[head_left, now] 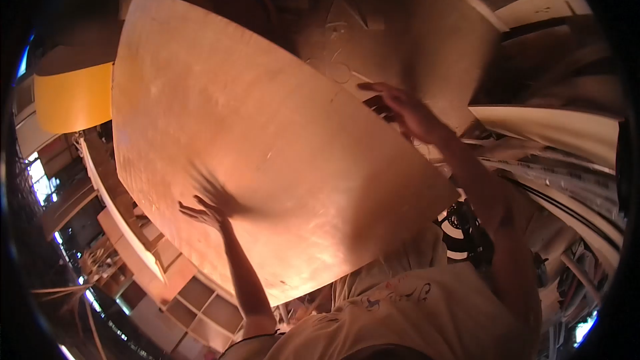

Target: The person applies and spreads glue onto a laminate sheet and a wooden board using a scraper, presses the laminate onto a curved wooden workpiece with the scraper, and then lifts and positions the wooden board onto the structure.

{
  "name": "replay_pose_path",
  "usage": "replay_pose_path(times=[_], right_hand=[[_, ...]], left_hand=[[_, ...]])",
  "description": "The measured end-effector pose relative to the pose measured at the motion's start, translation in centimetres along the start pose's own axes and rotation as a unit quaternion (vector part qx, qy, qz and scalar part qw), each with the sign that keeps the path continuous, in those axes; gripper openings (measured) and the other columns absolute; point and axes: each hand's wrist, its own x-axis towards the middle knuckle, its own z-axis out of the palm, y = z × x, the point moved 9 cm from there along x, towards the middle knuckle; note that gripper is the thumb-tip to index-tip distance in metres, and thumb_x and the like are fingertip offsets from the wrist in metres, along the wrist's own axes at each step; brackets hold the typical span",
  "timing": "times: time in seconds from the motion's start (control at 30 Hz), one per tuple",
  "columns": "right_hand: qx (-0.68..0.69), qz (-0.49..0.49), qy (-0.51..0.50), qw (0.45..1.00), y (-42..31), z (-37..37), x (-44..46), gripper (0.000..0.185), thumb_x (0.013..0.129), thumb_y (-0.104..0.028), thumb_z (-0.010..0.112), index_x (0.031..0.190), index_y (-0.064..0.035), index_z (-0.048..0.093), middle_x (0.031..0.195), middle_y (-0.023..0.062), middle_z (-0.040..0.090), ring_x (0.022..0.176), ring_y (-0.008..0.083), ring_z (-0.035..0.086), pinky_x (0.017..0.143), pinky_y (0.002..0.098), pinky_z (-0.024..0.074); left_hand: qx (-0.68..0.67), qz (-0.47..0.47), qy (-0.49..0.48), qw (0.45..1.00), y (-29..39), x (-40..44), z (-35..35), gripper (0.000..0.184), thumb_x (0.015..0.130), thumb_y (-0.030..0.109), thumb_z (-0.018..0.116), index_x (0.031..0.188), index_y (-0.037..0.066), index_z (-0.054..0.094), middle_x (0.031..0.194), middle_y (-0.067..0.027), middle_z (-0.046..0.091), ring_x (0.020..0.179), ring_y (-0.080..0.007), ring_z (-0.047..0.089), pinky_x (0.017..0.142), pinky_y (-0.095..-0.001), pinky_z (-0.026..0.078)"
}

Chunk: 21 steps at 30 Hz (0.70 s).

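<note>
A large pale wooden sheet, apparently plywood [267,133], fills the middle of the head view and appears tilted in front of my body. My left hand [205,214] is over its lower left part, fingers spread, casting a shadow on the surface; whether it touches is hard to tell. At the sheet's right edge is my right hand [403,115], its fingers apart and stretched toward the edge. Nothing is visibly gripped in it, and contact with the edge cannot be made out.
A yellow curved object [73,99] stands beyond the sheet's left edge. Cubby-like wooden shelving [193,293] is at lower left. Another broad board [440,33] lies behind in shadow. Long pale boards [547,132] are stacked at right. A black-and-white round object [457,230] shows near my right forearm.
</note>
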Motion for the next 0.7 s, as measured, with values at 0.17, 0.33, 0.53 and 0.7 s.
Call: replay_pose_path(times=[0.17, 0.33, 0.53, 0.7], right_hand=[[0.261, -0.019, -0.069, 0.963, 2.0, 3.7, 4.6, 0.041, 0.098, -0.029, 0.05, 0.128, -0.0019, 0.05, 0.1, 0.0028, 0.062, 0.09, 0.0081, 0.057, 0.081, 0.0243, 0.0454], [0.266, 0.001, -0.037, 0.963, 3.0, 3.7, 5.0, 0.038, 0.091, -0.01, 0.056, 0.129, -0.0043, 0.05, 0.1, 0.0017, 0.056, 0.091, 0.006, 0.053, 0.081, 0.0236, 0.0448], [0.332, 0.092, -0.058, 0.937, 4.7, 4.0, 5.2, 0.031, 0.088, -0.005, 0.061, 0.118, -0.0033, 0.054, 0.093, 0.0008, 0.057, 0.086, 0.0068, 0.056, 0.077, 0.0234, 0.0467], [0.288, 0.033, -0.059, 0.955, 3.9, 4.0, 9.0, 0.024, 0.084, -0.005, 0.066, 0.106, -0.0033, 0.056, 0.094, 0.0015, 0.059, 0.084, 0.0064, 0.055, 0.074, 0.023, 0.0457]], left_hand=[[0.074, -0.033, -0.022, 0.996, 1.0, 2.5, 3.5, 0.081, 0.094, 0.064, 0.03, 0.15, 0.008, 0.011, 0.156, -0.0167, 0.006, 0.143, -0.0331, 0.01, 0.115, -0.0498, 0.011], [0.052, -0.101, -0.082, 0.99, -0.1, 1.9, 4.6, 0.087, 0.09, 0.069, 0.032, 0.151, 0.014, 0.002, 0.157, -0.0111, -0.006, 0.142, -0.0303, 0.013, 0.113, -0.0509, 0.023], [-0.107, -0.163, -0.124, 0.973, -2.6, 1.8, 5.5, 0.094, 0.084, 0.075, 0.038, 0.15, 0.024, -0.006, 0.155, -0.0074, -0.012, 0.14, -0.0342, 0.017, 0.105, -0.0574, 0.037], [-0.109, -0.193, -0.137, 0.965, 0.8, 0.6, 5.7, 0.094, 0.086, 0.073, 0.037, 0.15, 0.023, -0.011, 0.156, -0.0069, -0.015, 0.142, -0.0332, 0.014, 0.109, -0.0573, 0.03]])
